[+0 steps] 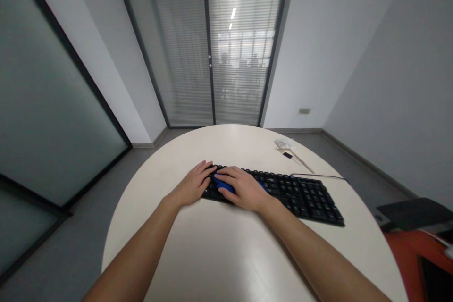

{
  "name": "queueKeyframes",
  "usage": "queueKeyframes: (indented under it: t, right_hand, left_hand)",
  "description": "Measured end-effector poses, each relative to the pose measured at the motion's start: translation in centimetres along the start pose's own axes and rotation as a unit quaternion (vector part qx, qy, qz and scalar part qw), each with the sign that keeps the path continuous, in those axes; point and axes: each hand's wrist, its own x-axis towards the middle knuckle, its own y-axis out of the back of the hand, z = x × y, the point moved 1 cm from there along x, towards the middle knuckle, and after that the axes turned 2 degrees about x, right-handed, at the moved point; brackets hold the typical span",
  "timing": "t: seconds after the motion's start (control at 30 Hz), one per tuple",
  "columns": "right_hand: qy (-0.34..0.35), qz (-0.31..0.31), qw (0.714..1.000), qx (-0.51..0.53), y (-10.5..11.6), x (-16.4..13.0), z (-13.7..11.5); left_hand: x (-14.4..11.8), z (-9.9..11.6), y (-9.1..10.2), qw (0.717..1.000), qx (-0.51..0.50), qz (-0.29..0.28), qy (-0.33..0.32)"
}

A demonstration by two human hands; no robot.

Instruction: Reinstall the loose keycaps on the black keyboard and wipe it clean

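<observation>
Blue object (223,185) gripped by right hand (244,189) on keyboard (304,196); left hand (193,184) flat, open.

place: office meeting room | glass partition wall (46,104) | slatted blinds (212,56) over glazed doors, desks and seated people dim beyond | round white table (219,245) | black keyboard (293,193) | grey floor

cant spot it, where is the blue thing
In the head view the blue object lies on the left end of the black keyboard, under the right hand, beside the left hand.
</observation>
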Motion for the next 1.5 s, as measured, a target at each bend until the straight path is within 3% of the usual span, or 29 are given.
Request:
queueKeyframes:
  t: [0.23, 0.5, 0.6, 0.8, 1.1, 1.33, 1.5]
  right_hand:
    - [0.016, -0.061, 0.998, 0.007, 0.1, 0.4, -0.5]
    - [0.033, -0.069, 0.996, 0.050, -0.2, 0.3, -0.7]
    - [0.028, -0.060, 0.996, 0.061, -0.5, 0.2, -0.7]
    - [-0.012, 0.025, 0.999, 0.033, -0.8, 0.1, -0.5]
    - [0.007, -0.049, 0.999, -0.003, -1.1, 0.5, -1.0]
    - [0.064, -0.071, 0.995, 0.036, -1.2, 0.2, -0.8]
    - [0.045, -0.076, 0.996, 0.028, -0.3, 0.5, -0.6]
  left_hand:
    - [0.1, 0.0, -0.1, 1.000, 0.006, -0.002, 0.007]
    - [0.0, -0.2, -0.1, 1.000, 0.001, -0.006, 0.007]
    - [0.0, -0.2, -0.1, 1.000, 0.003, -0.006, 0.007]
    - [0.0, -0.1, -0.1, 1.000, 0.003, -0.002, 0.000]
    - [0.0, -0.2, -0.2, 1.000, 0.002, 0.008, -0.003]
    - [0.0, -0.5, -0.4, 1.000, 0.005, 0.006, -0.004]
    - [0.0, -0.2, -0.2, 1.000, 0.005, 0.004, 0.002]
